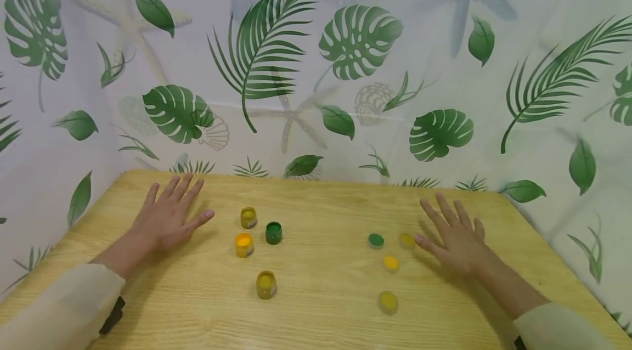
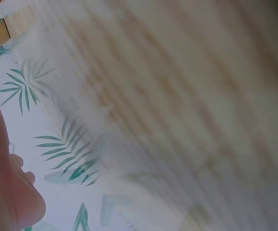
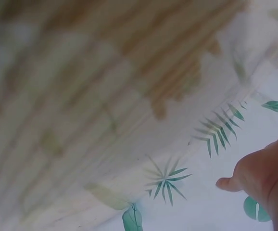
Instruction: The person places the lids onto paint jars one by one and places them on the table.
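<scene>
On a wooden table (image 1: pixel 321 322), left of frame centre, stand one green jar (image 1: pixel 274 233), one orange jar (image 1: pixel 244 246), an upper ochre jar (image 1: pixel 248 218) and a lower ochre jar (image 1: pixel 266 285); right of centre lie one green lid (image 1: pixel 376 240), one orange lid (image 1: pixel 390 263), an upper ochre lid (image 1: pixel 407 241) and a lower ochre lid (image 1: pixel 388 302). Left hand (image 1: pixel 170 218), frame left, and right hand (image 1: pixel 456 240), frame right near the upper ochre lid, show fingers released and spread.
</scene>
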`<action>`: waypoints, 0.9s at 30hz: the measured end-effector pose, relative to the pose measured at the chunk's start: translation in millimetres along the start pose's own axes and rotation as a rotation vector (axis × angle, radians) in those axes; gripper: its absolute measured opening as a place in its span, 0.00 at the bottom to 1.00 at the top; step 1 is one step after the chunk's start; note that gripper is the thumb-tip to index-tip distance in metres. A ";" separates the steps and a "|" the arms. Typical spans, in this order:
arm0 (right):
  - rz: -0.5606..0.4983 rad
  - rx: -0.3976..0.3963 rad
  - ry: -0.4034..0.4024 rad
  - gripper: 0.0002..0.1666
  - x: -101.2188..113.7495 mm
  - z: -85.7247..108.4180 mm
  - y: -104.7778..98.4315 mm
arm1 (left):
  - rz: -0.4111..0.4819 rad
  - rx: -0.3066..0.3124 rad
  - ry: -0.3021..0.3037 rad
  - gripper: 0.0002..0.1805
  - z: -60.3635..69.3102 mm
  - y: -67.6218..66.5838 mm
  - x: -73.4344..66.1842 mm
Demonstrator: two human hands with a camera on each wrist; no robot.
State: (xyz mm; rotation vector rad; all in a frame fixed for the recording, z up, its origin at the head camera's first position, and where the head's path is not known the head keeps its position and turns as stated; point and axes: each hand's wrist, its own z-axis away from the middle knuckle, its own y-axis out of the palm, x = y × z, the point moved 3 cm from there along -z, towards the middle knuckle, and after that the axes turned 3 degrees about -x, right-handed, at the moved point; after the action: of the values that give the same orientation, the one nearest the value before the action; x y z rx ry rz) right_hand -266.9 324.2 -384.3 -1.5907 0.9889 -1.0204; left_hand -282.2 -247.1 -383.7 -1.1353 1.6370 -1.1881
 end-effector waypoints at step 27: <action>-0.100 -0.126 -0.307 0.44 9.7 2.5 1.4 | 0.065 -0.048 0.064 0.45 5.5 -4.7 -13.0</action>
State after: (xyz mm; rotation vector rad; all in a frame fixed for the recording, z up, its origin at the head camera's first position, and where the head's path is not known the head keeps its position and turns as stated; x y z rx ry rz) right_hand -261.6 315.6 -384.6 -1.8514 0.7818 -0.7607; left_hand -272.5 -236.8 -379.3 -1.0749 1.7459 -1.1602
